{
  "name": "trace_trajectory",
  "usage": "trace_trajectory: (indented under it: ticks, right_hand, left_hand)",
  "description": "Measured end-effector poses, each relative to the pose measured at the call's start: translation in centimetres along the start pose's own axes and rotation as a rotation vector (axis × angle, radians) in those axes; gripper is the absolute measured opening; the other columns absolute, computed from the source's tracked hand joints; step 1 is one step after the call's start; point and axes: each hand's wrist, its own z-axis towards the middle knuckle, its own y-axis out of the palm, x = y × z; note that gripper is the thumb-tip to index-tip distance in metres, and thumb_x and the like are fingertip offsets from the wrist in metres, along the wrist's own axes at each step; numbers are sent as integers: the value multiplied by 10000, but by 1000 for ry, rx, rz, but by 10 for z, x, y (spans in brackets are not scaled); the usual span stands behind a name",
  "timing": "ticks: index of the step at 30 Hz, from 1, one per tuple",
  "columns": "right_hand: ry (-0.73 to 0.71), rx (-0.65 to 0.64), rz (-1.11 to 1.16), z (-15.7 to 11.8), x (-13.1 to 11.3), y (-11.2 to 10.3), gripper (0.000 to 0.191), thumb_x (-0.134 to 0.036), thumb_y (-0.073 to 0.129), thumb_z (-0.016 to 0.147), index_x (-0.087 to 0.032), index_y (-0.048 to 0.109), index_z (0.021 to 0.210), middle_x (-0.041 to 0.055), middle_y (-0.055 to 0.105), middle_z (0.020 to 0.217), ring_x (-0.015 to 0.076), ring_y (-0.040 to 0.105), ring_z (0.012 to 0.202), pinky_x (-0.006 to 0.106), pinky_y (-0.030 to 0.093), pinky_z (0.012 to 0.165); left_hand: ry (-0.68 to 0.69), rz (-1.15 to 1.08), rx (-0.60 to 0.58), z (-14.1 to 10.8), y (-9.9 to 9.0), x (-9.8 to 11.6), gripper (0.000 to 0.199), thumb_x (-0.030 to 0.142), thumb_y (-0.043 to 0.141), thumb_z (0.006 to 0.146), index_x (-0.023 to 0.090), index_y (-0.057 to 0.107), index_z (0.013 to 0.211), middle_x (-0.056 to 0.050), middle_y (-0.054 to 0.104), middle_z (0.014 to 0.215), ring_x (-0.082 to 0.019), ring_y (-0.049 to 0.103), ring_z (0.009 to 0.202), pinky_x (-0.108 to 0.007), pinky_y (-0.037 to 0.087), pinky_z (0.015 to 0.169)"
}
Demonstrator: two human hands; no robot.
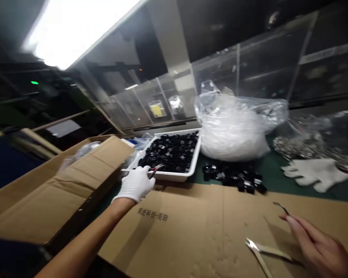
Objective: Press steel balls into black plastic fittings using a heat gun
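Note:
My left hand [135, 183], in a white glove, is closed around small pliers [156, 170] at the near left edge of a white tray [195, 154]. The tray holds a heap of small black parts [174, 150]. At the lower right, my bare right hand [316, 243] pinches a thin tool with a curved dark tip [281, 207], above the cardboard sheet [191, 231]. Light-handled cutters [258, 251] lie on the cardboard beside my right hand, their jaws toward the tray.
A clear bag of white material [232, 127] stands right of the tray, with loose black parts [234, 177] before it. A white glove [316, 173] and bagged metal parts [310, 146] lie at right. An open cardboard box [87, 170] is at left.

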Motion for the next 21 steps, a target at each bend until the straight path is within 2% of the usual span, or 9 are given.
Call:
trace_trajectory:
  ticks: [2,5,8,10,12,16,21]
  right_hand:
    - [-78,-31,-13,5,6,-3,342,-525,514,1042,-291,761,1084,37,760,1107,286,729,1042,310,611,778]
    - [-119,-1,-3,12,10,-4,332,-510,490,1084,-271,719,1093,-1,756,1080,211,735,948,244,540,725]
    - [-148,33,19,11,14,-6,309,-489,486,1102,-264,697,1079,-23,748,1009,170,719,837,243,484,711]
    - [-170,51,29,8,17,-7,289,-460,480,1115,-259,686,1088,-30,742,983,156,709,806,248,458,704]
    - [-191,60,34,6,18,-8,275,-435,475,1127,-253,679,1100,-31,733,953,150,697,772,260,435,689]
    - [-232,62,40,5,14,-7,263,-405,464,1139,-239,667,1120,-16,719,959,148,680,759,278,402,678]
    - [-246,73,38,7,9,-10,270,-398,443,1151,-231,655,1135,-27,683,880,129,634,680,287,373,656]
  left_hand:
    - [153,56,15,-18,-2,35,333,366,542,868,208,691,1120,-159,690,1118,-392,657,1076,-509,518,884]
    - [420,78,33,-50,4,98,381,341,577,835,247,656,1195,-129,674,1158,-359,632,1098,-472,505,878]
    - [515,113,-30,-67,18,156,328,352,617,813,219,672,1108,-143,662,1131,-371,617,1090,-481,484,868]
    - [543,132,-26,-66,26,183,312,351,626,819,208,670,1093,-140,656,1092,-367,614,1071,-486,466,881]
    - [548,152,10,-57,31,201,311,366,626,836,194,664,1092,-145,646,1079,-370,608,1067,-498,447,896]
    - [532,202,43,-36,31,222,366,433,635,851,165,664,1098,-171,631,1102,-393,596,1064,-538,427,888]
    - [535,251,63,-22,29,242,352,339,653,818,145,667,1111,-182,628,1111,-390,589,1063,-554,417,888]
